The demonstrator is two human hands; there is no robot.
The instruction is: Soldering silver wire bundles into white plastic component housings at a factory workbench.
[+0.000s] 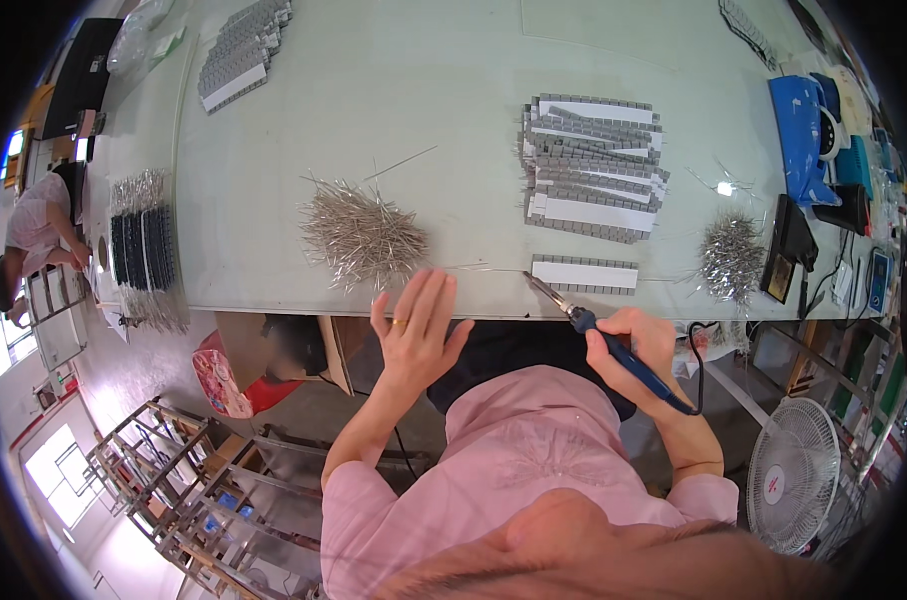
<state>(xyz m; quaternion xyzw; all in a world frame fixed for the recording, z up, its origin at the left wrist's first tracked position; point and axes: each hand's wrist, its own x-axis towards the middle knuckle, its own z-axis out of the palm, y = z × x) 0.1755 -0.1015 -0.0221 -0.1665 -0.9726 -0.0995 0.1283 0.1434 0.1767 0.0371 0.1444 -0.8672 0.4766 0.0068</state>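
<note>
My right hand grips a blue-handled soldering iron, its cord curving up beside my wrist. The iron's tip is at the left end of a strip of grey blocks with a white face, which lies along the table's near edge. A thin metal wire reaches from near my left fingertips to that same end. My left hand is open, fingers stretched out and thumb apart, at the table edge. Just beyond it lies a heap of thin silvery wires; whether a fingertip touches it, I cannot tell.
Stacked grey-and-white strips lie beyond the working strip, with more strips at far left. A second wire heap sits right, near a blue pouch. Black strips with wires line the left. A fan stands lower right.
</note>
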